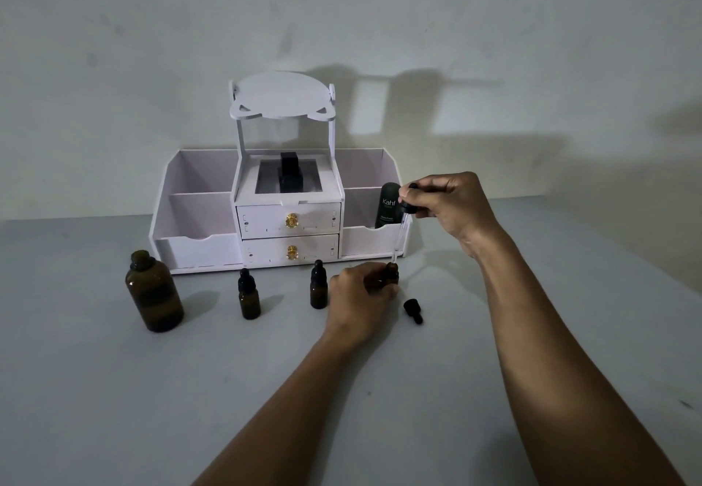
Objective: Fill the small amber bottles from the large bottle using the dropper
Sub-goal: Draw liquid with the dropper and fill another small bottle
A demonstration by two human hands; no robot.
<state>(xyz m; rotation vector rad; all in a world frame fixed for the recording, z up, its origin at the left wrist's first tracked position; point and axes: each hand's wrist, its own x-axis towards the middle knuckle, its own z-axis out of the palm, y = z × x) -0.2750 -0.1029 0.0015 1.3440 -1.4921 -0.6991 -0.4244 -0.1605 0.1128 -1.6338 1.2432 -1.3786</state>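
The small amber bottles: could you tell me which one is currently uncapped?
The rightmost small bottle, gripped by the left hand, with the dropper at its mouth. Its cap lies beside it; the other two are capped.

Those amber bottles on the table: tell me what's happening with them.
A person is filling one. The left hand steadies an open small bottle while the right hand holds the dropper, tip at its mouth. Its cap lies beside it. Two capped small bottles and the large bottle stand to the left.
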